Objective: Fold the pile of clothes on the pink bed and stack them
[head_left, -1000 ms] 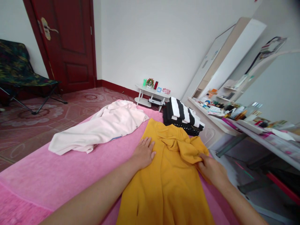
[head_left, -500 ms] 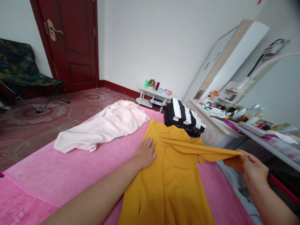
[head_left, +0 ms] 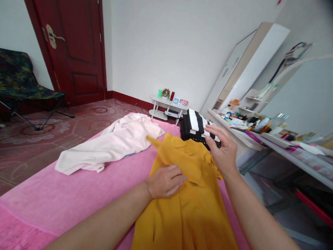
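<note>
A mustard-yellow dress [head_left: 187, 211] lies spread over the pink bed cover, its folded sleeve reaching across the upper part to the left, the tip blurred. My left hand [head_left: 168, 180] rests on the upper middle of the dress, its fingers curled against the cloth. Above the right side of the dress is my right hand [head_left: 225, 149], thumb and fingers apart, holding nothing. It partly covers a folded stack of black-and-white striped clothes [head_left: 195, 121]. To the left, a pale pink garment [head_left: 111, 144] with a zipper lies loosely laid out.
The pink bed cover [head_left: 78, 198] supports the clothes. A dressing table [head_left: 249, 139] crowded with bottles runs along the right. Behind the bed is a small white table [head_left: 168, 101] holding a flower pot. A folding chair [head_left: 26, 83] stands near the red door [head_left: 78, 52].
My right hand has let go of the sleeve and moved left and up over the dress. The sleeve now lies folded leftward. My left hand has shifted slightly right and down, its fingers curling.
</note>
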A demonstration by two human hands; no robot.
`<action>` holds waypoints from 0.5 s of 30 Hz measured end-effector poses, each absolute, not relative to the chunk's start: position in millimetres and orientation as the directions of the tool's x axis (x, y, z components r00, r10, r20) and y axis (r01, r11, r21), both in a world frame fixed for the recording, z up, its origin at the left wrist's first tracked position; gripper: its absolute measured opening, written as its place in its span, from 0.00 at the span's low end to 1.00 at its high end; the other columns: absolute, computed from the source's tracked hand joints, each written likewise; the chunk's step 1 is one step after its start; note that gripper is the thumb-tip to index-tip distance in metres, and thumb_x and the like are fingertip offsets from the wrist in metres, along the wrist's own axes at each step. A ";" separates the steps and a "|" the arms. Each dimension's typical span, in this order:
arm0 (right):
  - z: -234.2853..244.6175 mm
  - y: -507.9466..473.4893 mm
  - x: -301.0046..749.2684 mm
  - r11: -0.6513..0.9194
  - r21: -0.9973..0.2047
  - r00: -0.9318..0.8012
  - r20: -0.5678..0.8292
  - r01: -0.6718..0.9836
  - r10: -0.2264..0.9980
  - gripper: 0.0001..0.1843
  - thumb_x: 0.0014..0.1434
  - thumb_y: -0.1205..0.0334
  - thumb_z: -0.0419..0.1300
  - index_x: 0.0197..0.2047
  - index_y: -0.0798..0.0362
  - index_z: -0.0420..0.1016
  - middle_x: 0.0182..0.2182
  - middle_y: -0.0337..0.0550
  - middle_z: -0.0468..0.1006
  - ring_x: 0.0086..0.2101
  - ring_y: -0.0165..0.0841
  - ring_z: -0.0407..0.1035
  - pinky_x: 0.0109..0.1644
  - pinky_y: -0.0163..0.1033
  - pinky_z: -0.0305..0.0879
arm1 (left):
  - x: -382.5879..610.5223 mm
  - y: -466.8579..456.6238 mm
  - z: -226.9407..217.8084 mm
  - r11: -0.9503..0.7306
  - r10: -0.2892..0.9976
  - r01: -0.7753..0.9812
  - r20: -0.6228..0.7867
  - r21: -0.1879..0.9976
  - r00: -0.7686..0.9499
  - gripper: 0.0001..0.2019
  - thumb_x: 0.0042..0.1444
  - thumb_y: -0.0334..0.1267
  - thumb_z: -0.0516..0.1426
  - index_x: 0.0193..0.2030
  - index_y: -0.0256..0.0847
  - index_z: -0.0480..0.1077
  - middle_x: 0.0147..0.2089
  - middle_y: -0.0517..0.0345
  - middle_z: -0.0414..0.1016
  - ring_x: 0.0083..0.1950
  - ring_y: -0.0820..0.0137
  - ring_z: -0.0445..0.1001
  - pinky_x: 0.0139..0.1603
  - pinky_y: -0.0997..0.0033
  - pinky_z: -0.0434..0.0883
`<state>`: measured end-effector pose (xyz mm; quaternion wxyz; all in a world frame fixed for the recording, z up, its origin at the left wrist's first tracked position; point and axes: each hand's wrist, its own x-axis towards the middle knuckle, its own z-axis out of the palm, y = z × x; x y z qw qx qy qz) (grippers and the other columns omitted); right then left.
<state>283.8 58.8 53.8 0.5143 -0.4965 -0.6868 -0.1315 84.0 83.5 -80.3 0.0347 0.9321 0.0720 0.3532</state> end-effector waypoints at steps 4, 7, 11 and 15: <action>-22.0 83.5 322.3 0.281 -0.676 0.458 0.692 0.681 0.558 0.16 0.56 0.57 0.54 0.43 0.55 0.75 0.41 0.50 0.77 0.42 0.39 0.70 0.48 0.46 0.66 | 87.0 82.3 -78.7 -0.951 0.303 0.249 0.700 0.183 0.646 0.12 0.61 0.34 0.47 0.49 0.41 0.66 0.42 0.52 0.69 0.43 0.66 0.66 0.46 0.63 0.66; -78.9 95.3 348.7 0.158 -0.773 0.555 0.565 0.614 0.610 0.18 0.53 0.56 0.55 0.42 0.57 0.75 0.41 0.52 0.78 0.41 0.40 0.71 0.50 0.48 0.65 | 91.8 93.2 -81.3 -0.817 0.557 0.456 0.690 0.353 0.463 0.14 0.60 0.32 0.47 0.51 0.41 0.65 0.52 0.50 0.66 0.53 0.64 0.64 0.56 0.61 0.62; -123.5 93.6 364.4 0.055 -0.789 0.568 0.487 0.613 0.664 0.18 0.52 0.55 0.54 0.41 0.57 0.76 0.41 0.52 0.78 0.41 0.41 0.71 0.51 0.49 0.64 | 93.2 119.5 -92.6 -0.568 0.784 0.699 0.542 0.433 0.302 0.21 0.58 0.34 0.49 0.59 0.36 0.60 0.61 0.44 0.60 0.63 0.59 0.56 0.64 0.57 0.54; -132.3 89.6 371.0 0.016 -0.823 0.600 0.427 0.568 0.677 0.20 0.50 0.56 0.54 0.43 0.57 0.76 0.41 0.51 0.79 0.40 0.41 0.73 0.49 0.48 0.66 | 85.1 140.1 -99.4 -0.443 0.878 0.810 0.366 0.384 0.307 0.27 0.57 0.44 0.53 0.61 0.33 0.59 0.57 0.42 0.67 0.62 0.54 0.60 0.64 0.49 0.51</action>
